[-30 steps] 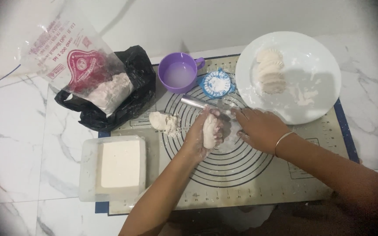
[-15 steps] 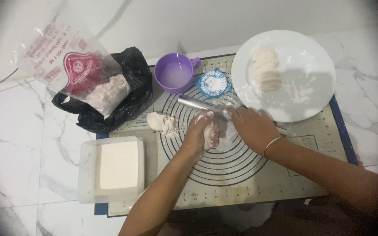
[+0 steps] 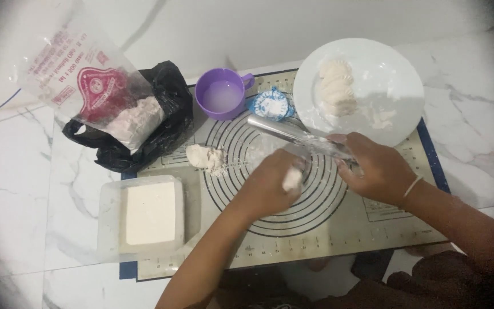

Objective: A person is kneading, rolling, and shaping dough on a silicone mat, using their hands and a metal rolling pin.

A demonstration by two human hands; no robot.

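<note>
Dough piece half hidden, pinched in left hand, right hand gripping steel rolling pin

So a second ago the left hand had a fat lump of dough up between both hands, right in the middle of the mat's rings. Now that lump looks smaller, just a little white piece of dough poking out at the fingertips. The right hand has slid off to the right and is now gripping the metal rolling pin, which has swung out longer and more diagonal across the mat.
</note>
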